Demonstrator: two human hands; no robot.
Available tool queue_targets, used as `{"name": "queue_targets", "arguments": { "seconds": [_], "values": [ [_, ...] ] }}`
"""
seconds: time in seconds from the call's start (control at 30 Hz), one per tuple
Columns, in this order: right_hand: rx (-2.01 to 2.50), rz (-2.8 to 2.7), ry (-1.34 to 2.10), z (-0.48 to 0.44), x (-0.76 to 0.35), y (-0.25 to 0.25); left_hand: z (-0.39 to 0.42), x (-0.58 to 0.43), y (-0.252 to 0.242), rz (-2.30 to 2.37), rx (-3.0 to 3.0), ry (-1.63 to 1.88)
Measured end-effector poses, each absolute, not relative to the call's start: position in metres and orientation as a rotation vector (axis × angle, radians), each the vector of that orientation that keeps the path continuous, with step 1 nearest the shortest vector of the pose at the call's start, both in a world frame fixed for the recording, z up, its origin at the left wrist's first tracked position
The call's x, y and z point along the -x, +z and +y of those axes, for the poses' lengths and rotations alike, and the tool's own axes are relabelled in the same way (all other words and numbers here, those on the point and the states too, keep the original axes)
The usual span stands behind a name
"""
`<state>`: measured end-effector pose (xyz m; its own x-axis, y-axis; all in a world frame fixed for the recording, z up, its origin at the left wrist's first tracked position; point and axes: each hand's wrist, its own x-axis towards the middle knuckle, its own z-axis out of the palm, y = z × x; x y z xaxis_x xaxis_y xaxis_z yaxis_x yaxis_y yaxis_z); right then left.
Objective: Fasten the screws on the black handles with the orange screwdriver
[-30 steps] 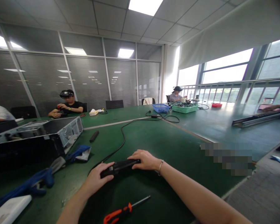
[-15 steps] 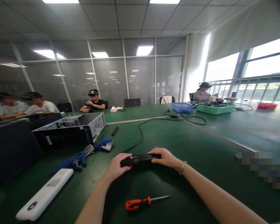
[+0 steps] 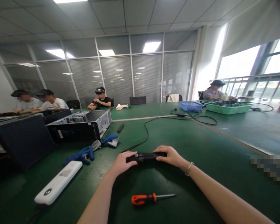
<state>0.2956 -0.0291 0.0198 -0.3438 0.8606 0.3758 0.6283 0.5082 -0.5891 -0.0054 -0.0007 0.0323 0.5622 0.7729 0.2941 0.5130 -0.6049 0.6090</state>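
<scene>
A long black object (image 3: 146, 156) with a small red part near its left end lies across the middle of the table, gripped at both ends. My left hand (image 3: 125, 163) is closed around the left end, thumb toward me and fingers over the top. Around the right end my right hand (image 3: 169, 156) is closed in the same way. Its exact kind I cannot make out. Nearer to me, an orange and black screwdriver (image 3: 143, 199) rests on the green table (image 3: 196, 186), its shaft pointing right. A black cord (image 3: 147, 132) runs up behind the left end; whether it joins the object is hidden.
To the left are a white power strip (image 3: 58, 183), blue gloves (image 3: 84, 155), an open computer case (image 3: 79, 129) and a small dark bar (image 3: 120, 128). A blue basket (image 3: 190, 106) and a green basket (image 3: 228, 108) stand far right. Several people sit around the table.
The view has swung slightly left, so everything sits further right in the picture. Both hands keep their hold on the black object, and the screwdriver stays lying on the table.
</scene>
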Motion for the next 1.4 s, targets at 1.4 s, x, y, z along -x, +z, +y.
{"name": "queue_targets", "arguments": {
  "seconds": [1.4],
  "values": [
    [1.173,-2.057,0.283,-0.031,-0.29,0.017,0.009,0.01,0.023,1.006,-2.05,0.838]
  ]
}}
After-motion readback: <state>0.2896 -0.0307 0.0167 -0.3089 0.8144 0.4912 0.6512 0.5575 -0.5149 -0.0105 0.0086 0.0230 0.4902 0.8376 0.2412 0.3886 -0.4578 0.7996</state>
